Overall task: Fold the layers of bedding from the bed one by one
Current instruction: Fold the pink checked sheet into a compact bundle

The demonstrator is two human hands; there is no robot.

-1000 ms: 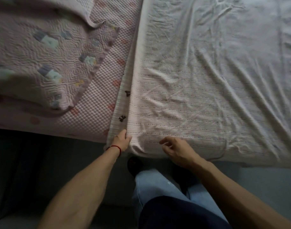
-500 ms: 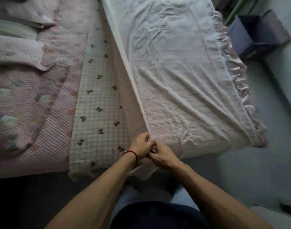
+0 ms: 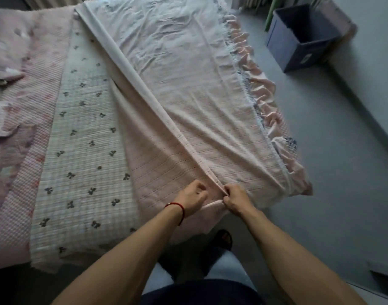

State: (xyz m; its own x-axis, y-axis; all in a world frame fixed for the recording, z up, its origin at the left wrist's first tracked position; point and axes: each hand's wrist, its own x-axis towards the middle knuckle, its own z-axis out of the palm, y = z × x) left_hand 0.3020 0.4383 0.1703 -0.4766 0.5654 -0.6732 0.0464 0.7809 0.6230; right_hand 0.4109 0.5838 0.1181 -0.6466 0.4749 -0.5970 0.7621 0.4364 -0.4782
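A pale pink striped sheet [image 3: 188, 89] with a ruffled right hem lies folded lengthwise over the right half of the bed. Its folded edge runs diagonally from the far end down to my hands. My right hand [image 3: 236, 198] pinches that edge at the near corner. My left hand [image 3: 192, 198], with a red string on the wrist, grips the sheet just left of it, fingers curled into the cloth. Beneath it lies a checked pad with small dark bows [image 3: 83, 164].
A pink quilted blanket [image 3: 19, 150] and crumpled quilt cover the bed's left side. A dark blue storage bin [image 3: 303, 38] stands on the grey floor at the far right, beside a wall. My legs and a dark shoe are below.
The sheet has been drawn further right, uncovering more of the bow-patterned pad. My hands came together at the near corner and now sit slightly apart. The view swung right.
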